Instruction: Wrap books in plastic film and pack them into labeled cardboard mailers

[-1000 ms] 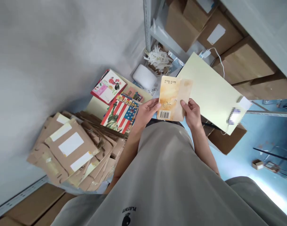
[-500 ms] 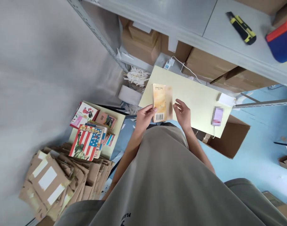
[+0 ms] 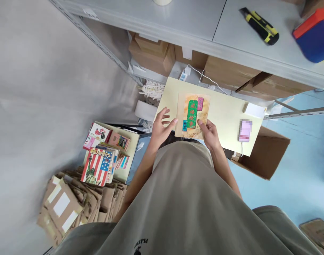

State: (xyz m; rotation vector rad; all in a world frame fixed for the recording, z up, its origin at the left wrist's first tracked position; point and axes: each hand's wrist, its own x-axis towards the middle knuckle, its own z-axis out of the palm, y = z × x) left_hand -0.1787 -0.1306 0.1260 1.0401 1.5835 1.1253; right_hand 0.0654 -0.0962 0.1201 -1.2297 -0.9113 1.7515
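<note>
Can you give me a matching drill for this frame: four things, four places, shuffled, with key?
Things:
1. book with green label
2. utility knife
3. flag-cover book
4. cardboard mailers

Places:
A. on the grey shelf top
B. heaped on the floor, lower left
C. held by the right hand over the pale board
D. top of the book stack, left

Pairs: 1-C, 2-A, 3-D, 4-B

Red and blue box (image 3: pixel 314 37): cut off by the right edge.
Pale round object on the grey shelf (image 3: pixel 162 1): cut by the top edge, unidentifiable.
Pink item on the cream board (image 3: pixel 245 130): blurred out.
Green-labelled paperback book (image 3: pixel 193 115): title unreadable.
Forearms: hidden behind the grey shirt (image 3: pixel 188 198).
</note>
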